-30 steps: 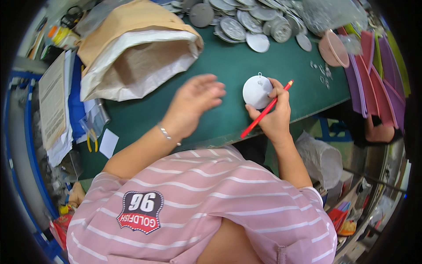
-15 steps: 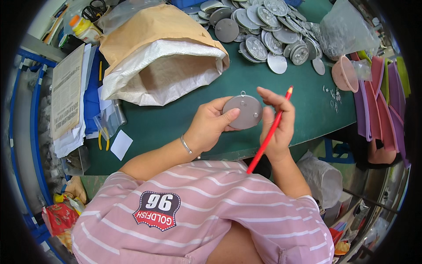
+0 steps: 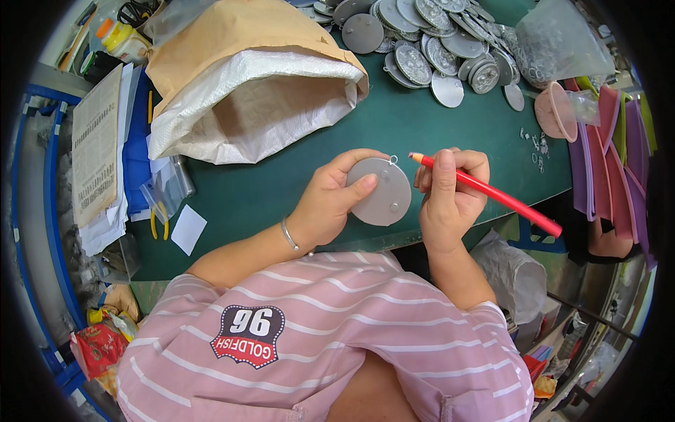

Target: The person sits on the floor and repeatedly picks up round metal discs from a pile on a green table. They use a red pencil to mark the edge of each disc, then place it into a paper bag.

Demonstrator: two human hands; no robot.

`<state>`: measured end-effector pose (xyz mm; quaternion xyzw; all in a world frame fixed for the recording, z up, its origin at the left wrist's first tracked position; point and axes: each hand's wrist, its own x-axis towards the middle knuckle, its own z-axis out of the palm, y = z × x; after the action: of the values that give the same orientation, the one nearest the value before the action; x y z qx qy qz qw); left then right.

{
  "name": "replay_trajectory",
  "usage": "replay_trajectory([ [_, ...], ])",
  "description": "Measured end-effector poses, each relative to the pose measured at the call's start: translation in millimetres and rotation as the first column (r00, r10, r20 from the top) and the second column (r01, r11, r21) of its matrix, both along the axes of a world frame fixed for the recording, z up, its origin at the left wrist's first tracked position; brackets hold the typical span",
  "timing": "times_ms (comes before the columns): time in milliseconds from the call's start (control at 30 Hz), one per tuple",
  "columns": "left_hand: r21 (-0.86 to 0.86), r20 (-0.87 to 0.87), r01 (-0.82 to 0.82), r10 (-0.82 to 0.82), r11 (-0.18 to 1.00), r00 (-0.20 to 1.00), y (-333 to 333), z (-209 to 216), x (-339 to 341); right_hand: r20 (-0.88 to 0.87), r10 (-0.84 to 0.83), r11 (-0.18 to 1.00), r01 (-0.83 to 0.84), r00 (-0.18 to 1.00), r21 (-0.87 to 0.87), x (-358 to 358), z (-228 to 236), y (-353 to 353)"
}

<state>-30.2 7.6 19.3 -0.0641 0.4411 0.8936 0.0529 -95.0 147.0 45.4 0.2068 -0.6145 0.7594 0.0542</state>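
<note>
My left hand (image 3: 325,199) grips a round grey metal medallion (image 3: 383,197) by its left edge, thumb on the face. The medallion has small round bumps on it and a small wire ring (image 3: 393,160) at its top. A red pencil (image 3: 506,198) is held in my right hand (image 3: 451,193), its fingers closed round the shaft. The pencil's tip points left toward the ring, a short gap away from it. Beyond my hands, many similar grey medallions (image 3: 447,90) lie in a heap at the far right of the green table (image 3: 295,179).
A paper sack (image 3: 176,137) with a white lining gapes at the far left. At the right stand a pink cup (image 3: 555,112), a bag of rings (image 3: 562,42) and loose small rings (image 3: 540,146). Yellow-handled pliers (image 3: 159,221) and a white card (image 3: 188,230) lie at the left.
The red pencil has swung round in my right hand, its tip now toward the medallion and its other end out to the right. The medallion has turned slightly and lowered.
</note>
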Motion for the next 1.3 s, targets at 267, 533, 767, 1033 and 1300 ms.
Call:
replay_trajectory([
  [267,-0.177,-0.087,-0.017,0.002,0.984,0.996,0.2,-3.8,1.3,0.033,-0.008,0.998,0.005,0.999,0.062,-0.7,-3.3,2.9],
  [533,-0.299,-0.148,-0.025,-0.021,0.954,0.989,0.4,-4.1,2.3,0.082,0.034,0.999,-0.036,0.996,0.023,-1.2,-1.9,4.9],
  [767,-0.397,-0.213,-0.069,-0.019,0.915,0.977,-1.3,4.3,2.9,0.185,-0.026,0.991,0.001,0.982,0.136,0.9,-11.7,6.7],
  [1033,-0.352,-0.148,-0.093,0.042,0.932,0.988,0.2,-2.2,2.1,-0.150,-0.004,1.000,0.006,0.989,0.013,3.5,-8.5,7.8],
  [1300,-0.448,-0.168,-0.099,0.025,0.888,0.985,0.3,2.9,3.0,-0.168,0.009,0.993,0.011,0.986,0.116,6.4,-10.2,6.0],
])
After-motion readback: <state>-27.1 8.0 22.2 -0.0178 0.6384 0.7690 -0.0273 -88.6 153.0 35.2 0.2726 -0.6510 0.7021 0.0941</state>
